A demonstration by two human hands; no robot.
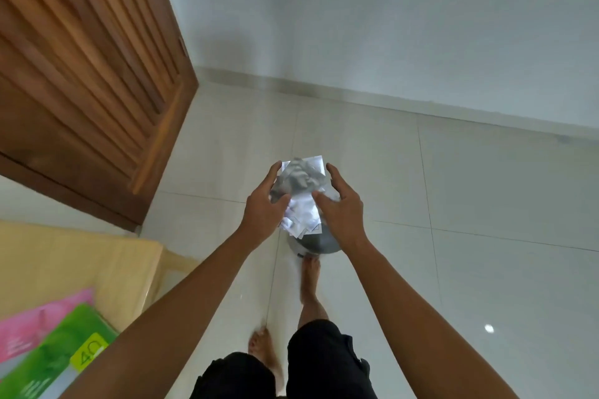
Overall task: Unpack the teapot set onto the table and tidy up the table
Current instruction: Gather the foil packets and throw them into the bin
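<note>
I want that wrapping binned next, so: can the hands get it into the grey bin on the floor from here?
Probably yes. Both the left hand and right hand hold the crumpled wrapping right above the grey bin, with nothing visible between. Whether its lid is open is hidden.

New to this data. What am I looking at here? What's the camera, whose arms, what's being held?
There is no robot here: a person wears one wide-angle camera on the head, looking forward and down, so the arms reaching in from the bottom are their own. The left hand and right hand together hold a crumpled bundle of clear plastic wrapping above a small grey bin on the tiled floor; one bare foot is at its base. It looks as if the wrapping is about to be thrown away. At lower left is a table corner with pink and green packets. A wooden door stands at upper left.
</note>
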